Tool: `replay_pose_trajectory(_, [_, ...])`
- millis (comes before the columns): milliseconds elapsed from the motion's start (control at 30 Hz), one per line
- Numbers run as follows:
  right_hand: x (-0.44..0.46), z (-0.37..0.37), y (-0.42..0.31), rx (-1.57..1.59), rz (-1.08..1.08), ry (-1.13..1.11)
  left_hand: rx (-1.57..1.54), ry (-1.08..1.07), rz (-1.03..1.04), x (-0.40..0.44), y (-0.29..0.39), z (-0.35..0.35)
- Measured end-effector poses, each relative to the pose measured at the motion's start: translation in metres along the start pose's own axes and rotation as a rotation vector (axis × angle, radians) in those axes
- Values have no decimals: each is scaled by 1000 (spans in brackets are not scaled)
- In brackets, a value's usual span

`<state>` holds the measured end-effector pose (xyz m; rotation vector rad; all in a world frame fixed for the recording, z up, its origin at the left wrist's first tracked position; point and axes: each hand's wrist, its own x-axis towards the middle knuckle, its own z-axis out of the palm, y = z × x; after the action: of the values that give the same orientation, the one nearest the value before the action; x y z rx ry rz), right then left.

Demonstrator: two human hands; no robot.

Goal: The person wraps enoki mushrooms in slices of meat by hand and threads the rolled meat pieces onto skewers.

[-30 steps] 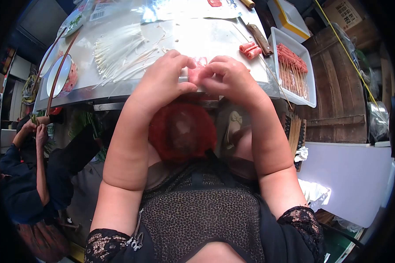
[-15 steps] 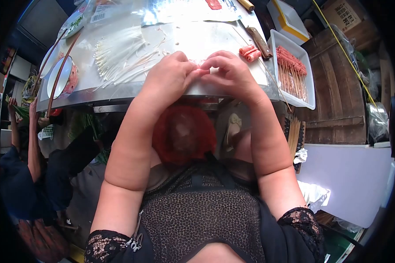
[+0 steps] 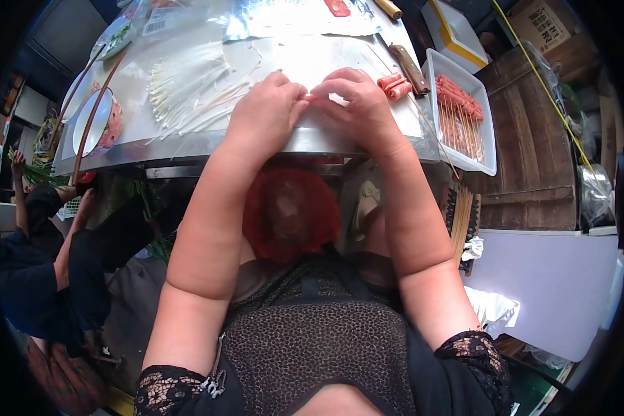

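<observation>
Over the near part of the bright metal table point(image 3: 312, 141), my left hand point(image 3: 274, 107) and my right hand point(image 3: 357, 104) meet fingertip to fingertip. Both are closed in a pinch; what lies between the fingers is hidden by them and by glare. Left of my left hand spreads a fan of thin white enoki mushrooms point(image 3: 187, 83). Just right of my right hand are a few red meat rolls point(image 3: 395, 87), with a thin skewer point(image 3: 426, 118) near them. A knife with a brown handle point(image 3: 409, 68) lies behind the rolls.
A white plastic tray point(image 3: 493, 132) of skewered meat rolls stands at the right. On the left is a white bowl point(image 3: 93, 125) with chopsticks across it. A shiny package point(image 3: 298, 19) lies at the back. Below left, another person point(image 3: 28, 277) holds green stalks.
Both hands have shifted slightly up and left, fingertips still together. The pinkish bit seen at the fingers earlier is hardly visible now. The other person's arm at left has moved.
</observation>
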<state>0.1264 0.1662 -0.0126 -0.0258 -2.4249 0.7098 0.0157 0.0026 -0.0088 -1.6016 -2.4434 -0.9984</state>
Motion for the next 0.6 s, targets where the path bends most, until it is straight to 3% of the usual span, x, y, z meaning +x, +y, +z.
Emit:
replay_pose_trajectory(333, [8,10,4,-321,-188,117,46,62,-42,5,-4,3])
replay_pose_trajectory(433, [7,15,2,-375,-198,74,49,38,-56,5,-5,5])
replay_pose_trajectory(533, [11,16,-1,-392,-155,58,-29,148,-94,3,-3,3])
replay_pose_trajectory(600, [12,19,-1,-385,-128,95,-236,79,-316,1,3,-6])
